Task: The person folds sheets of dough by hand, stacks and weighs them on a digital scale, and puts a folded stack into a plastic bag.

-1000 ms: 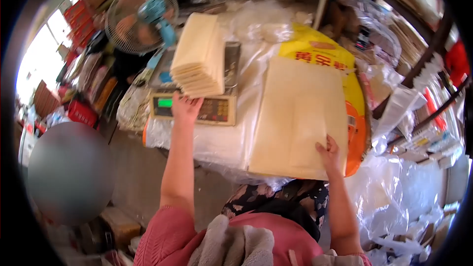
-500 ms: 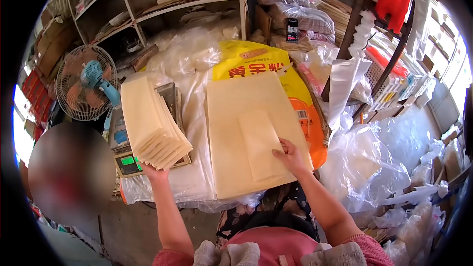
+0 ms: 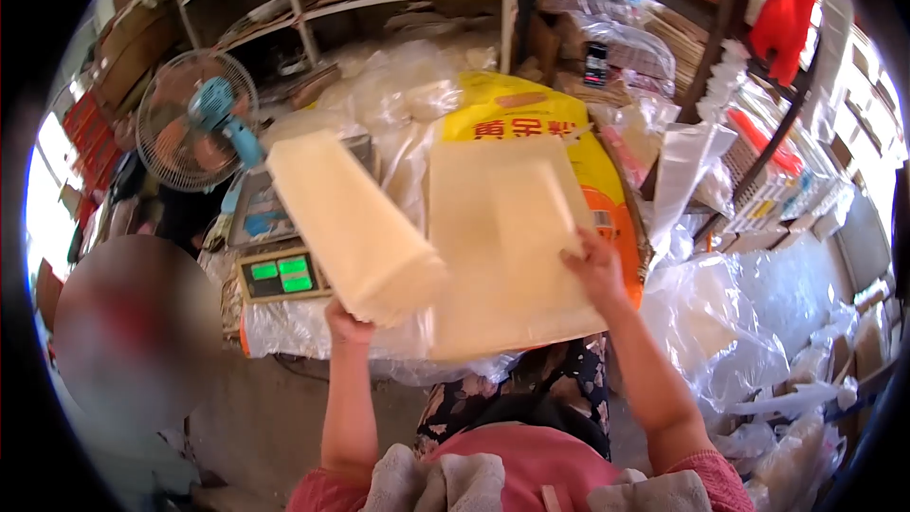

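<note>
My left hand (image 3: 349, 322) grips the near end of a thick stack of long folded cream sheets (image 3: 346, 223), tilted over the right side of a scale (image 3: 277, 275) with lit green displays. In my right hand (image 3: 597, 265) is the right edge of a smaller cream sheet (image 3: 536, 213), blurred and partly lifted. Beneath it lies a wide flat cream sheet or pile (image 3: 474, 322), in front of a yellow and orange printed bag (image 3: 616, 171).
A fan (image 3: 197, 118) stands at the back left, near shelves (image 3: 408, 0). Clear plastic bags (image 3: 711, 313) lie at the right, below a dark metal rack (image 3: 725, 28). A blurred shape (image 3: 133, 322) is at the lower left.
The folded stack has moved right, off most of the scale, towards the wide sheet. My right hand has raised the smaller sheet. The whole view has shifted a little.
</note>
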The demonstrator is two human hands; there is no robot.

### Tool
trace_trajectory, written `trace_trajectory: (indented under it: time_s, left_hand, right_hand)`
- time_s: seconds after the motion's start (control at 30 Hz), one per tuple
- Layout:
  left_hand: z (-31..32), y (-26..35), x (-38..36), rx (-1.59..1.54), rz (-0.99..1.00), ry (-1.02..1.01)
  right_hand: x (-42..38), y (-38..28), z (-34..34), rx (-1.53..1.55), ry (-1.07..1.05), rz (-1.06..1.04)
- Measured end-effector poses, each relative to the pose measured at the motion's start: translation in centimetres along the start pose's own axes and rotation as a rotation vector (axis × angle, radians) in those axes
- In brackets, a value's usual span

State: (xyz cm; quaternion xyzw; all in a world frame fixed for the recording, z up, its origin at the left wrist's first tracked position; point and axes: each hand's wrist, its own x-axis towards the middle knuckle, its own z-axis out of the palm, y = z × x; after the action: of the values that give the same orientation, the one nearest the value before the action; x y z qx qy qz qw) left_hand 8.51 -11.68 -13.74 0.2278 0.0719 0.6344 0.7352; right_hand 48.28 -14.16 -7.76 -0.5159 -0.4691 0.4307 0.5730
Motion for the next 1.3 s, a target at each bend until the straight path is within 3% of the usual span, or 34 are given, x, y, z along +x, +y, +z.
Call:
trace_trajectory:
  time_s: [0.07,0.17,0.27,0.33,0.37,0.5,0.6,0.63,0.7,0.87,1.07,1.1,1.13,1.2,1.3]
  left_hand:
    - [2.3,-1.0,-1.5,0.083,-0.012,0.287]
    - [4.6,-3.0,-1.4,0.104,-0.085,0.179]
    - [6.6,-5.4,-0.6,0.068,-0.159,0.09]
    - [7.3,-6.7,0.1,0.093,-0.223,0.028]
    - [8.4,-7.2,0.1,0.101,-0.231,0.03]
    - [9.1,-7.8,1.6,0.327,-0.231,0.032]
    - [9.9,-6.9,3.0,0.534,-0.251,0.015]
    - [10.0,-6.9,3.6,0.627,-0.251,-0.049]
    - [11.8,-6.6,4.3,0.771,-0.444,0.032]
    - [10.4,-9.0,8.0,0.997,-0.652,0.15]
    - [8.4,-12.5,11.8,0.927,-0.53,0.318]
    - [7.6,-13.7,12.3,0.859,-0.485,0.315]
    - [7.5,-14.6,12.6,0.79,-0.439,0.311]
    - [10.4,-15.8,12.0,0.755,-0.402,0.31]
    - [14.7,-14.8,11.1,0.678,-0.318,0.283]
  right_hand:
    - [0.1,-6.1,1.4,0.144,-0.113,-0.115]
    - [-1.6,-14.3,4.7,0.401,-0.276,-0.09]
    - [-2.0,-15.4,7.3,0.44,-0.346,-0.122]
    - [-1.6,-14.0,7.9,0.34,-0.399,-0.062]
    - [-0.8,-12.3,7.8,0.189,-0.363,-0.033]
    - [-0.4,-8.6,6.5,0.114,-0.185,-0.004]
    - [-0.3,-7.8,4.5,-0.114,-0.118,0.019]
    - [0.0,-6.8,3.8,-0.208,-0.1,-0.042]
    - [1.0,-3.2,2.2,-0.4,-0.074,-0.161]
    - [3.8,3.5,-0.5,-0.124,-0.075,-0.029]
    - [7.3,1.2,-0.9,0.138,0.064,0.43]
    - [7.8,1.7,-0.1,0.134,-0.045,0.487]
    - [7.4,5.3,0.2,0.134,-0.151,0.245]
    - [8.1,5.3,4.1,0.292,0.028,0.376]
    - [5.9,-1.5,5.0,0.263,0.079,0.333]
